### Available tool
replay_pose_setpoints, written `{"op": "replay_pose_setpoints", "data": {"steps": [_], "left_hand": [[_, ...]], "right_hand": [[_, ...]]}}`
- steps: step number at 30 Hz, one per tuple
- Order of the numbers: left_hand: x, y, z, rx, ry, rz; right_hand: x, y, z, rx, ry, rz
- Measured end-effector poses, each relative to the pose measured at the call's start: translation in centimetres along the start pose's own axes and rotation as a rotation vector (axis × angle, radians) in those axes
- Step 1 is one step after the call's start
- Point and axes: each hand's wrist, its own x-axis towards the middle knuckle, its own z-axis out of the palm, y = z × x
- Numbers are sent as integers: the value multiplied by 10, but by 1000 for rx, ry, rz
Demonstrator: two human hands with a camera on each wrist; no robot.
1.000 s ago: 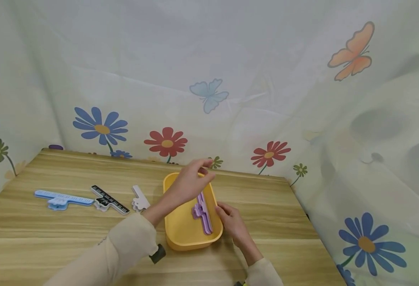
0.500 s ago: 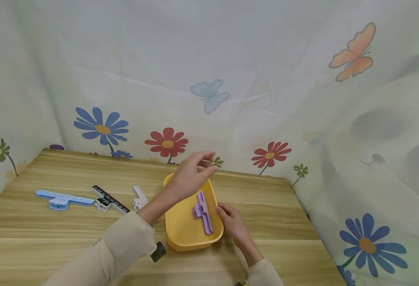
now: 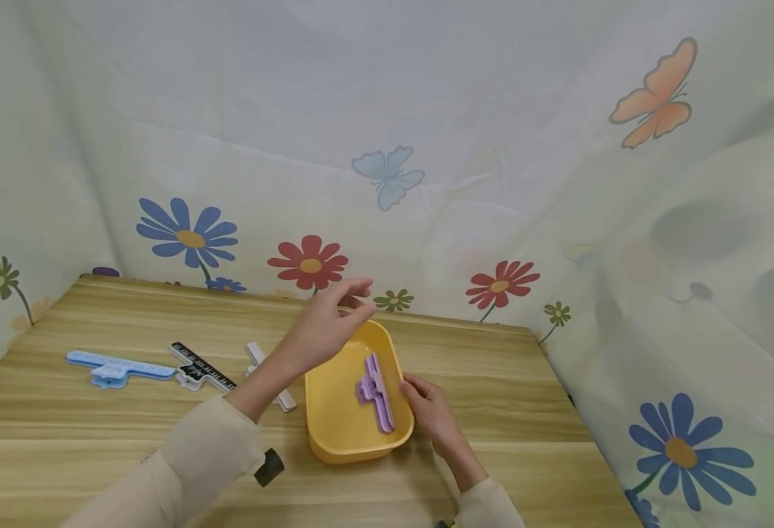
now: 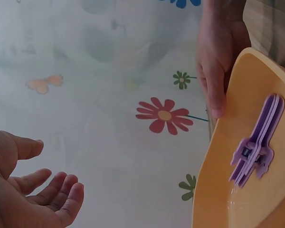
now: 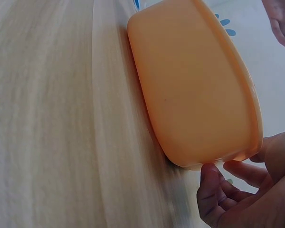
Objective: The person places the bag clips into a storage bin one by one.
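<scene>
Yellow tub [image 3: 334,425] is pinched by the right hand [image 3: 429,412], purple clip [image 3: 378,400] seen inside near it, left hand [image 3: 321,326] held up, kinda spread.

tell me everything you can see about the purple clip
The purple clip looks like plastic: long, straight and slim, with twin bars and short tabs flaring out at its middle. Small dark, metal-looking parts show there in the left wrist view. It lies inside the yellow tub, roughly lengthwise, nearer the right wall in the head view. Only the tub appears to touch it.
</scene>
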Motion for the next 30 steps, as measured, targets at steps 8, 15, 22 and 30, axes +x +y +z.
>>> {"op": "replay_pose_setpoints", "data": {"steps": [8,15,22,30], "left_hand": [[-11,-10,-29,54,61,-21],[-26,-14,-56,102,95,-41],[-41,-20,-81,136,123,-75],[-61,-31,-115,213,164,-119]], "right_hand": [[11,21,1,10,12,16],[16,42,1,7,30,13],[15,41,0,-6,44,0],[14,40,2,12,42,1]]}}
